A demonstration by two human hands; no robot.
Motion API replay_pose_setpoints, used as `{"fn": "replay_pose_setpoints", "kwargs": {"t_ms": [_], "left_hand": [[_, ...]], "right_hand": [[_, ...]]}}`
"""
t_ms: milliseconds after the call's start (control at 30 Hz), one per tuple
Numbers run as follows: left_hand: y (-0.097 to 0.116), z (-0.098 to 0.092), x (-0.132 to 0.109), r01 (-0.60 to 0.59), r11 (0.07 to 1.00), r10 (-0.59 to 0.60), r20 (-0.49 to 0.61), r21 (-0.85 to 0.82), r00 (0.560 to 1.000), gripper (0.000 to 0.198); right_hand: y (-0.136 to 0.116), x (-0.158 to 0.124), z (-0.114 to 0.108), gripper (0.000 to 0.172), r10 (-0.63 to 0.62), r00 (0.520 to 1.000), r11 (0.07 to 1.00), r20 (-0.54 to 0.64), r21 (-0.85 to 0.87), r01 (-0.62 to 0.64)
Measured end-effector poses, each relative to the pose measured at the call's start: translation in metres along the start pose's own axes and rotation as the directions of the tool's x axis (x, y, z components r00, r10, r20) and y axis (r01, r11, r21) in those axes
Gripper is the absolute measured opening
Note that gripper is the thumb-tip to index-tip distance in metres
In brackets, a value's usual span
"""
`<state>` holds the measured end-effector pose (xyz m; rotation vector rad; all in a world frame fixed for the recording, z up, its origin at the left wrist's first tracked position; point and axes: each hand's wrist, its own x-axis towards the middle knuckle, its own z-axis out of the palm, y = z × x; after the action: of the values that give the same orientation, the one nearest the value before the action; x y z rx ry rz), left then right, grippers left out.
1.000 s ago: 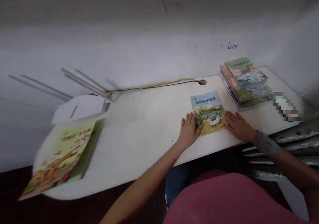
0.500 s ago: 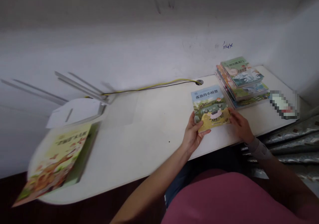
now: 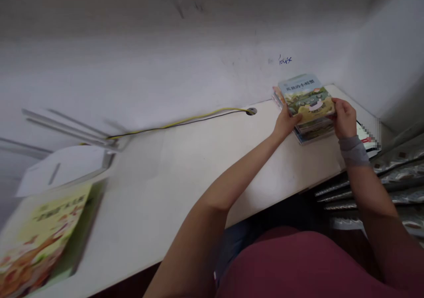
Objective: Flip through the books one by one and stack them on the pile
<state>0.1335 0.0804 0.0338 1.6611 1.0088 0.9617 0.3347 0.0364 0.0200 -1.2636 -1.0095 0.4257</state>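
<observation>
A thin picture book with a blue, green and yellow cover is between my two hands, over the stack of books at the right of the table. My left hand grips its lower left corner, thumb on the cover. At its right edge, my right hand holds it with bent fingers. The book covers most of the stack's top. Whether it rests fully on the stack, I cannot tell.
Yellow-covered books lie at the left end of the white table. Behind them stands a white router with antennas. A yellow cable runs along the wall into a hole. A partly blurred-out phone-like object lies at right.
Both hands have carried the picture book from the table's middle right, up and rightward onto or just over the stack. The view has shifted slightly to the right.
</observation>
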Motion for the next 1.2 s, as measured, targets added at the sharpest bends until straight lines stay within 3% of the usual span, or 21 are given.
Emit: {"fn": "replay_pose_setpoints", "kwargs": {"t_ms": [100, 233, 367, 500, 600, 700, 1000, 1100, 1200], "left_hand": [[0.009, 0.009, 0.022, 0.093, 0.96, -0.096, -0.004, 0.264, 0.995, 0.057], [0.015, 0.017, 0.035, 0.149, 0.849, -0.173, 0.001, 0.506, 0.985, 0.055], [0.015, 0.019, 0.041, 0.075, 0.781, -0.103, 0.009, 0.621, 0.995, 0.052], [0.013, 0.021, 0.044, 0.042, 0.723, -0.024, -0.036, 0.69, 0.999, 0.054], [0.009, 0.023, 0.046, 0.065, 0.711, -0.021, -0.071, 0.7, 0.997, 0.065], [0.002, 0.024, 0.05, 0.079, 0.733, -0.087, -0.022, 0.675, 0.996, 0.076], [-0.002, 0.017, 0.057, 0.081, 0.75, -0.14, 0.038, 0.657, 0.989, 0.077], [-0.002, 0.014, 0.058, 0.075, 0.762, -0.143, 0.054, 0.643, 0.988, 0.077], [-0.003, 0.011, 0.058, 0.061, 0.764, -0.145, 0.08, 0.642, 0.986, 0.078]], "right_hand": [[0.01, 0.031, -0.005, 0.041, 0.004, 0.999, 0.993, 0.035, -0.121, 0.0], [0.027, 0.059, -0.005, 0.042, -0.089, 0.993, 0.91, 0.081, -0.398, 0.114], [0.039, 0.073, -0.002, 0.038, -0.166, 0.974, 0.727, 0.156, -0.648, 0.228], [0.045, 0.08, 0.003, 0.04, -0.138, 0.976, 0.609, 0.17, -0.762, 0.219], [0.047, 0.084, 0.005, 0.042, -0.124, 0.973, 0.57, 0.194, -0.789, 0.23], [0.047, 0.086, 0.007, 0.041, -0.129, 0.952, 0.57, 0.276, -0.766, 0.299], [0.044, 0.093, 0.003, 0.045, -0.091, 0.947, 0.581, 0.307, -0.756, 0.301], [0.046, 0.093, -0.005, 0.051, -0.089, 0.92, 0.67, 0.381, -0.661, 0.338], [0.051, 0.09, -0.012, 0.057, -0.106, 0.867, 0.67, 0.488, -0.609, 0.425]]}}
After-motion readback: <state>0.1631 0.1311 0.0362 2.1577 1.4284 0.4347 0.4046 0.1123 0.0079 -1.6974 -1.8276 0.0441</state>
